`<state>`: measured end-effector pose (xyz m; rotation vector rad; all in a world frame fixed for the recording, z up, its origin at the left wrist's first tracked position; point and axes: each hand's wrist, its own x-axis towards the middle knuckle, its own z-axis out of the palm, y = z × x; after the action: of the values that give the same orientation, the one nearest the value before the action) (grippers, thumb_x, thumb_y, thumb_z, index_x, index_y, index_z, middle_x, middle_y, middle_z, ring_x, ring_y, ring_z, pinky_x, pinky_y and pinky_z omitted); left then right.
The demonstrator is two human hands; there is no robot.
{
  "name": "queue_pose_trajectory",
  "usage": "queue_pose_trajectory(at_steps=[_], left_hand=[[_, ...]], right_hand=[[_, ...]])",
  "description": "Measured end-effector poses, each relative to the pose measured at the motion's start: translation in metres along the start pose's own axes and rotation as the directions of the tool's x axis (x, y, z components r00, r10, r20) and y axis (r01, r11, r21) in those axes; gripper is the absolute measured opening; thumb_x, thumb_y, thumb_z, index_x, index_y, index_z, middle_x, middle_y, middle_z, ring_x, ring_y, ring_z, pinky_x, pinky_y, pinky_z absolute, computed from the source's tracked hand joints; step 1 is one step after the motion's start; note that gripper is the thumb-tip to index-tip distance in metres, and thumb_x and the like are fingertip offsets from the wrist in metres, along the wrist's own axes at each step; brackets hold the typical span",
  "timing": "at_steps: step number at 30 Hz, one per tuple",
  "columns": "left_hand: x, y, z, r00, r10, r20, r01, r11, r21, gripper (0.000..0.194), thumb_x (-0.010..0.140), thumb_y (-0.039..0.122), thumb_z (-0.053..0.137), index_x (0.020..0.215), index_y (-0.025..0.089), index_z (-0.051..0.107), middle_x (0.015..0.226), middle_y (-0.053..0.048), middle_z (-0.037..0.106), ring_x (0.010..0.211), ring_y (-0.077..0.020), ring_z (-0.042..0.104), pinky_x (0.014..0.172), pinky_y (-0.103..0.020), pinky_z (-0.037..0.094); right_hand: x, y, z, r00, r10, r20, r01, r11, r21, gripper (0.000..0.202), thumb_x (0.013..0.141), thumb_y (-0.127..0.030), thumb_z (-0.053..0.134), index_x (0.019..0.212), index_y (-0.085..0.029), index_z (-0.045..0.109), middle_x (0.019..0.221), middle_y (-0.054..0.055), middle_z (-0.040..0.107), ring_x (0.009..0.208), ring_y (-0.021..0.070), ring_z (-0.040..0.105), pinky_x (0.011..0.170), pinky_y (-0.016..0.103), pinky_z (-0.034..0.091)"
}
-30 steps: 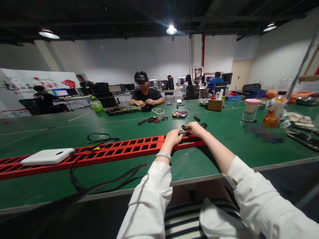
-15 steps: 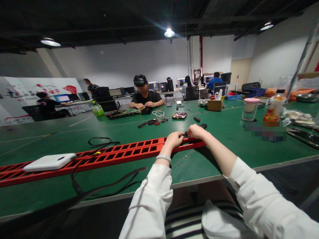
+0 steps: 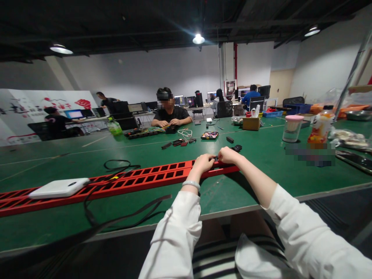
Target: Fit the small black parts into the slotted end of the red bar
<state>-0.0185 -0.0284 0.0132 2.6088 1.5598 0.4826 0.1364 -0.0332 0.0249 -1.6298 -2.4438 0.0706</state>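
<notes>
On the green table [image 3: 290,170] lies a long red slotted rail [image 3: 162,173]. Both my hands meet near its right end. My left hand [image 3: 205,162], with a pale bracelet at the wrist, rests over the rail, its fingers curled around a small black part [image 3: 215,158]. Against the same spot my right hand [image 3: 228,155] is closed, and its fingertips are hidden behind the hand. What the right fingers pinch cannot be made out. Just beyond the right hand sits a small black piece [image 3: 237,148].
A white power bank [image 3: 59,188] with a black cable [image 3: 116,166] lies on the rail at left. Farther back are a patterned box [image 3: 209,135], a black block [image 3: 229,139] and dark pieces [image 3: 177,143]. A pink-lidded cup [image 3: 292,128] and juice bottle [image 3: 322,126] stand right. A person [image 3: 171,112] sits opposite.
My right hand has shifted slightly and its fingers have curled in more tightly against the left hand. My left hand has hardly moved. The view has shifted very slightly.
</notes>
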Motion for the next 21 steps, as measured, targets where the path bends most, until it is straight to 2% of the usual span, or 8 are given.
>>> queue_pose_trajectory(at_steps=[11, 21], left_hand=[[0.0005, -0.0013, 0.0008, 0.999, 0.036, -0.003, -0.036, 0.999, 0.004, 0.031, 0.081, 0.028, 0.045, 0.106, 0.027, 0.062, 0.109, 0.0, 0.061, 0.102, -0.0187, 0.054, 0.089, -0.025, 0.039], [0.0009, -0.0029, 0.0021, 1.0, 0.013, 0.011, -0.013, 1.0, -0.018, 0.032, 0.08, 0.029, 0.045, 0.108, 0.028, 0.061, 0.11, 0.001, 0.061, 0.103, -0.0187, 0.053, 0.089, -0.025, 0.038]], right_hand=[[0.0017, -0.004, 0.0025, 0.997, 0.075, -0.002, -0.075, 0.996, -0.041, 0.028, 0.078, -0.027, 0.047, 0.088, -0.011, 0.068, 0.085, 0.016, 0.066, 0.074, 0.0197, 0.061, 0.062, 0.022, 0.041], [-0.0005, -0.0096, 0.004, 0.994, 0.103, -0.033, -0.104, 0.993, -0.047, 0.031, 0.08, -0.03, 0.045, 0.091, -0.01, 0.066, 0.091, 0.018, 0.065, 0.081, 0.0223, 0.061, 0.065, 0.024, 0.043]])
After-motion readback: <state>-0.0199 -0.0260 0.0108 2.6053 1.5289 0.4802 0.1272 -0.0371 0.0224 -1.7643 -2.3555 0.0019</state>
